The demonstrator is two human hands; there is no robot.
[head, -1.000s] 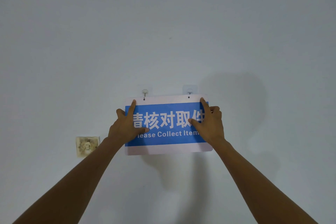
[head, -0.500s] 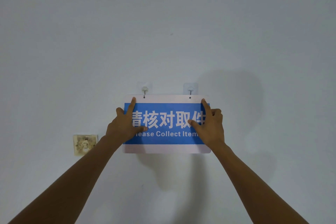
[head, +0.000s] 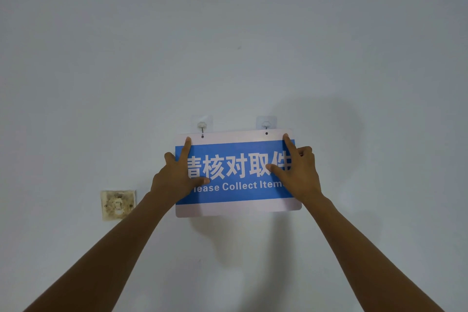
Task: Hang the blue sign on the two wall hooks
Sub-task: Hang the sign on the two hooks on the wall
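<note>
Head view, facing a plain pale grey-white wall (head: 228,33).

Sign: rectangular blue plastic sign with white borders and white lettering (head: 235,175), held flat against the wall at about the middle of the view. Its top edge sits just under the two hooks and tilts slightly, left side lower than right. Two small dark holes are visible in the top white border, one near each upper corner.

Hooks: left clear adhesive wall hook (head: 201,124) and right clear adhesive wall hook (head: 266,124), side by side on the wall. A thin pin from the left hook runs down to the left hole. The right hole lies just below the right hook; cannot tell whether the hook passes through it.

Left hand (head: 174,177): clasps the sign's left edge. Index finger extended up along the face to the top border, thumb pressed on the face near the English text, remaining fingers wrapped round the edge, out of sight.

Right hand (head: 301,175): clasps the sign's right edge in the mirrored way. Index finger points up to the top right corner, thumb lies on the lettering, other fingers curl at the edge.

Both forearms are bare and reach up from the bottom corners.

Other: a stained, yellowed square wall switch plate (head: 118,204) sits left of the sign and a little lower, well clear of it.
</note>
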